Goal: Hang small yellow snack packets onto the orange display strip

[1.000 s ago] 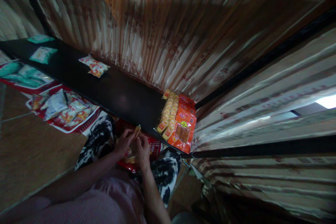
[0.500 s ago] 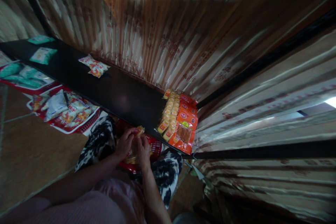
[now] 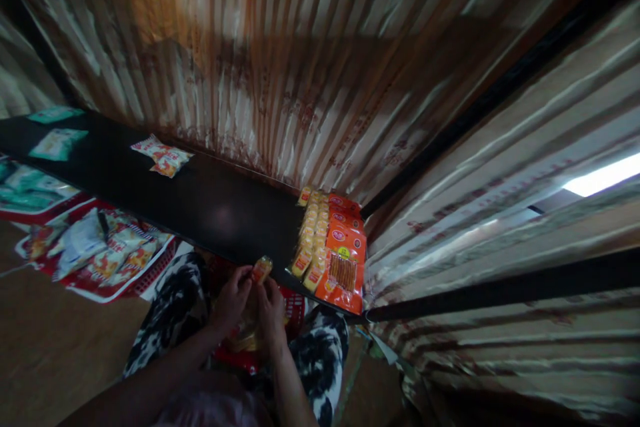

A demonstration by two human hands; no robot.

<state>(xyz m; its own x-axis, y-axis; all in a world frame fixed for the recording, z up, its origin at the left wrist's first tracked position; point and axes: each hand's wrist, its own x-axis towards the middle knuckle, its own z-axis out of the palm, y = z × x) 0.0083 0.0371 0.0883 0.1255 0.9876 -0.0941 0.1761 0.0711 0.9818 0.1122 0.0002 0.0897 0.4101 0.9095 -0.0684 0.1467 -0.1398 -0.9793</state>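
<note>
My left hand point(image 3: 231, 300) and my right hand point(image 3: 271, 307) together hold a small yellow-and-orange snack packet point(image 3: 261, 269) upright, just below the front edge of a long black shelf point(image 3: 210, 203). Both hands hover over a red basket point(image 3: 293, 297) that rests on my lap, with more small packets in it. On the shelf to the right lie two rows of the same small yellow packets point(image 3: 310, 240) beside several overlapping orange packs point(image 3: 345, 257).
A corrugated rusty metal wall point(image 3: 300, 67) rises behind the shelf. Two orange-white snack bags point(image 3: 163, 155) and green-white bags point(image 3: 57, 143) lie farther left on the shelf. Red trays of mixed snack bags point(image 3: 95, 253) sit on the floor at left.
The hands lifted one small packet up out of the basket toward the shelf edge. The camera tilted, shifting the whole scene slightly down and left.
</note>
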